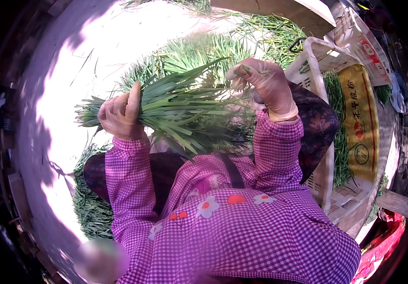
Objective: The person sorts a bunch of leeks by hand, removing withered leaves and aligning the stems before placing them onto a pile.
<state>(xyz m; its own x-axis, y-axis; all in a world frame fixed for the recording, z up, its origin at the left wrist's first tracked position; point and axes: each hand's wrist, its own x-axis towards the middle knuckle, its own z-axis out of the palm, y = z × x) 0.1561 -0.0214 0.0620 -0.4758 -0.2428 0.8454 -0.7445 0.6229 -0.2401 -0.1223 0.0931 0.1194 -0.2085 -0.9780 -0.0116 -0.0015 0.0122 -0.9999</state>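
Observation:
My left hand point(120, 115), in a thin pale glove, is closed around a bundle of long flat green leaves, likely Chinese chives point(179, 110). The cut or root ends stick out to the left of the fist and the loose leaf tips fan out to the right. My right hand point(257, 78), gloved too, is raised beyond the leaf tips, with thumb and fingers pinched together on a small piece of green leaf point(246, 68). Behind the bundle a heap of the same green leaves point(204, 56) lies on the ground.
More leaves lie by my left knee point(92, 209) and at the upper right point(278, 35). To my right stands a white plastic crate point(328, 156) holding greens and a yellow printed sack point(361, 120). Another white crate point(363, 46) and a board point(282, 14) are behind it.

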